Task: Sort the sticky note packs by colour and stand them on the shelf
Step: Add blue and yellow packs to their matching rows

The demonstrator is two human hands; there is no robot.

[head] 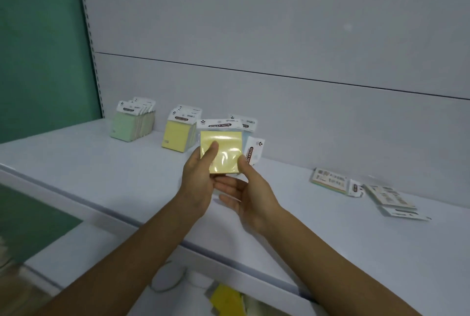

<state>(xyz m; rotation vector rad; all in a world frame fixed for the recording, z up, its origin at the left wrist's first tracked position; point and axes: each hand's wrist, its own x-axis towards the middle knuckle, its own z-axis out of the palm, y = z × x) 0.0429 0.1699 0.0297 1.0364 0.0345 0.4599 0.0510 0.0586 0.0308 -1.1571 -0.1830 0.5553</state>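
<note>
I see fingers (229, 185) of left hand (198, 178) and right hand (251, 196) grasping the yellow pack (223, 147) above the shelf (101, 163). I'd stand it upright, label up, flush against the yellow row (176, 135).

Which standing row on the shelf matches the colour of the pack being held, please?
The yellow row, just left of the held pack. The green row stands far left, and the pale blue row is behind the pack.

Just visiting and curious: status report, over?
Left grip and right grip hold yellow pack. Yellow row stands just left. Nothing between them.
</note>
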